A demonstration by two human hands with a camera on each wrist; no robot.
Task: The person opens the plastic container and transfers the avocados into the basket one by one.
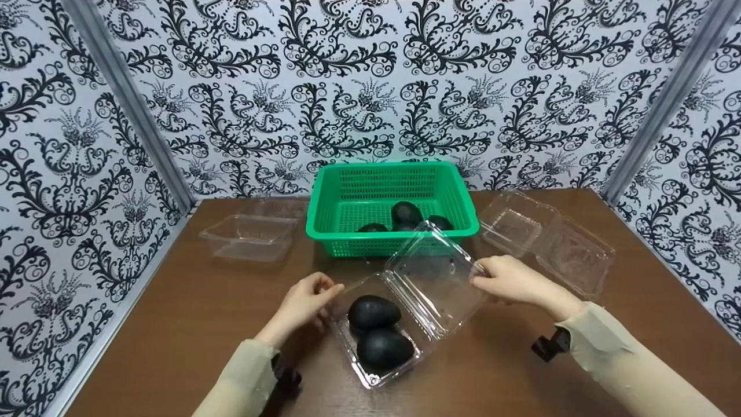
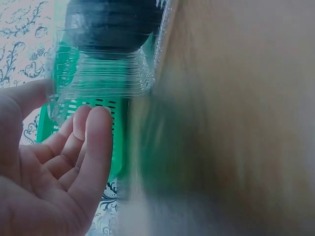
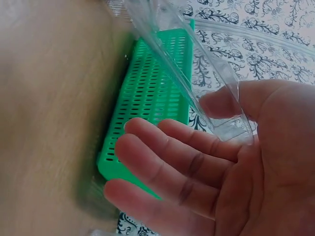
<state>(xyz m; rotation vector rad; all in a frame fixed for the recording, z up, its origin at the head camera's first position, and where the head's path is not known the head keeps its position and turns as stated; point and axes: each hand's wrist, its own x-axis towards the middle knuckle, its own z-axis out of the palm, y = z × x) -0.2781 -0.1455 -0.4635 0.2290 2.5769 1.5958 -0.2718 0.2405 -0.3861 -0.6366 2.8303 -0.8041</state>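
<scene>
A clear clamshell container (image 1: 370,370) lies on the brown table (image 1: 173,324) with two dark avocados (image 1: 373,311) in its tray. Its lid (image 1: 431,278) stands half raised. My left hand (image 1: 330,292) pinches the tray's left corner; the left wrist view shows my thumb and fingers (image 2: 69,105) around the tray wall (image 2: 98,78), below an avocado (image 2: 113,24). My right hand (image 1: 479,277) holds the lid's right corner. In the right wrist view the lid edge (image 3: 197,73) runs between that hand's (image 3: 170,115) thumb and fingers.
Behind the clamshell a green basket (image 1: 359,246) holds three more avocados (image 1: 406,213). An empty clear container (image 1: 249,236) sits at the back left, and an open empty clamshell (image 1: 550,243) at the back right. Patterned walls close in three sides of the table.
</scene>
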